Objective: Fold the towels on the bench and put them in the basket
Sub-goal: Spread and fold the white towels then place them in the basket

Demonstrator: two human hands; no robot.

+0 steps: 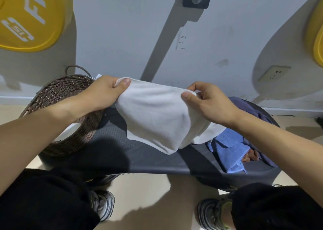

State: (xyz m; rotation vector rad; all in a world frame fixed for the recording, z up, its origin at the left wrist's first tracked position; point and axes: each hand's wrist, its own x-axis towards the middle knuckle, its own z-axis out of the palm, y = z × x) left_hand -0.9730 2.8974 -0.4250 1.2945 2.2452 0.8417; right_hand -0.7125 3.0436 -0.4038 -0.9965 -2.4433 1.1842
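A: What are the hands doing?

B: The left hand (103,91) pinches the far left corner of a soft white cloth towel (155,114), thumb on top. The right hand (212,104) pinches the far right corner the same way. The two hands are apart, with the top edge stretched between them.

A: And the towel itself?

B: It hangs in the air above the dark grey padded desk (148,161), sagging down in the middle; its lower right part drapes down towards the pile on the right.

A: Where's the basket?

B: The round brown woven wicker basket (70,124) sits on the left end of the desk, under the left forearm. Something white shows inside it, though I can't tell what, as the arm covers most of it.

A: Anything else waiting?

B: On the right end of the desk lie a light blue towel (229,151), a dark navy cloth (248,107) behind it, and a small patch of orange-brown cloth (250,157) tucked between them.
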